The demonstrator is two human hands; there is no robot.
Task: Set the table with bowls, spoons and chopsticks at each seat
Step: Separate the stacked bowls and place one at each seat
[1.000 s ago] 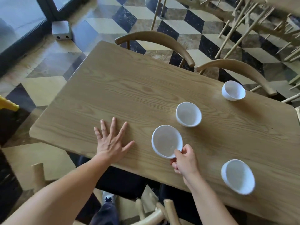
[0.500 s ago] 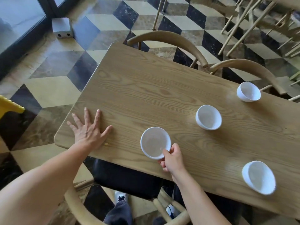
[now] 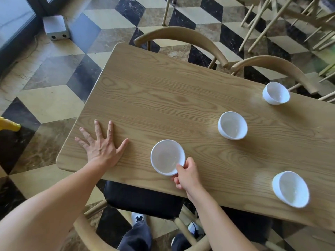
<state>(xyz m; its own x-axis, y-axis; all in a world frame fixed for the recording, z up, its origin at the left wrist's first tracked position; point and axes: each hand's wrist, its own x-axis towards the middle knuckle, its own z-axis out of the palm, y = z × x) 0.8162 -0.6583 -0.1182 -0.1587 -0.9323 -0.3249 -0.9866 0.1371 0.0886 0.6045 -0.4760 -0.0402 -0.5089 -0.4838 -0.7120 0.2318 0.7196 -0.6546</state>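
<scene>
Taking 12 o'clock as straight away from the person, the left hand [image 3: 101, 145] lies flat on the table [image 3: 163, 84] near its left end, fingers spread and straight, holding nothing and seemingly just bracing. At about 3 o'clock from it, near but not touching, sits a white bowl [image 3: 166, 156], upright and empty, close to the near edge and just beyond the dark seat [image 3: 143, 198] of the near-left chair. The right hand [image 3: 187, 175] grips this bowl at its 5 o'clock rim, thumb over the lip and the other fingers curled against the outer wall. The bowl therefore lies at roughly 10 o'clock from that hand and in contact with it, which makes the right hand plainly the nearer one and the one to finish the placing. Being round, the bowl has no long axis to mind; what counts is that it lines up with the seat at its 6 o'clock, which it looks to do. Further right, a middle bowl [image 3: 232, 125] stands at 2 o'clock from the held one, well apart, and probably belongs before the far-left chair [image 3: 181, 36] at its 11 o'clock. A far bowl [image 3: 275, 93] sits by the far-right seat, and a near-right bowl [image 3: 290, 189] between 3 and 4 o'clock, close to the near edge
</scene>
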